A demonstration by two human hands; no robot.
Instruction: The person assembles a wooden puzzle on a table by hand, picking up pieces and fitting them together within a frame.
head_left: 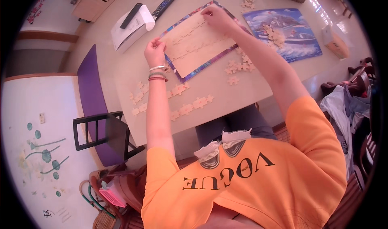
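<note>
A jigsaw puzzle board (187, 67) with a dark, colourful border and a tan inside lies tilted on the table. Jagged rows of tan puzzle pieces (196, 50) show within its border. At the board's left edge, my left hand (154, 53) has its fingers curled together; whatever they hold is too small to make out. My right hand (218, 19) reaches over the far side of the board with its fingertips pinched, and what sits between them is hidden. Joined strips of tan pieces (192, 107) lie nearer me, left of the middle.
More loose pieces (241, 64) lie right of the board, under my right forearm. A blue picture sheet (301, 35) bears a pile of pieces. Beyond the board are a white box (131, 29) and a black remote control (166, 5). A black chair (107, 134) stands left of the table (226, 103).
</note>
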